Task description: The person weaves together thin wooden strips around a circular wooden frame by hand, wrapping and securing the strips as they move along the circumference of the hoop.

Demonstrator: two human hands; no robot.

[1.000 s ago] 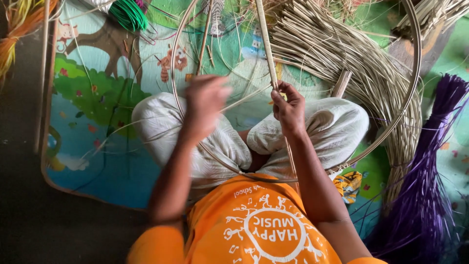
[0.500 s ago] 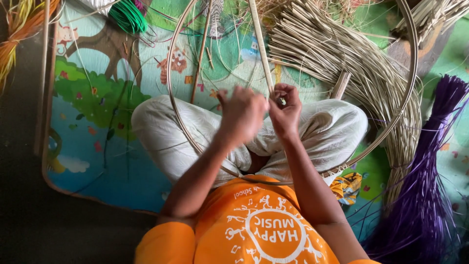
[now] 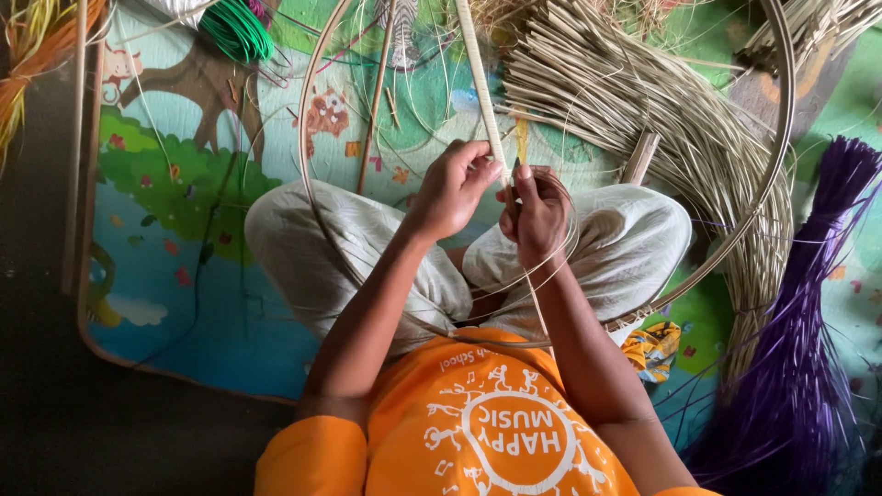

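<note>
Left hand: the left hand (image 3: 452, 188) is raised above the lap, fingers curled and pinched narrow on the pale cane strip (image 3: 482, 83) near its lower end.
Right hand: the right hand (image 3: 536, 213) sits just beside the left, almost touching it, fingers closed around the same strip and a short dark tool (image 3: 515, 184); what kind of tool it is cannot be told.
Cane strip: flat and pale, it runs from the 2 hands straight up to the top edge of the view, above the crossed knees.
Thin strands: fine pale strands (image 3: 551, 266) loop under the right hand and trail down over the lap.
Hoop: a large cane hoop (image 3: 781, 138) rings the legs and both hands; its near arc lies across the lap, partly hidden by the forearms.
Reed pile: a thick sheaf of pale reeds (image 3: 661, 119) fans out right of the hands, inside and under the hoop, close to the right knee.
Purple bundle: a bundle of purple fibre (image 3: 808, 321) lies at the far right, outside the hoop, well apart from the hands.
Green coil: a coil of green cord (image 3: 237, 28) rests at the top left.
Orange fibre: orange and yellow strands (image 3: 37, 55) lie in the top left corner.
Mat: a colourful play mat (image 3: 175, 220) covers the floor under everything.
</note>
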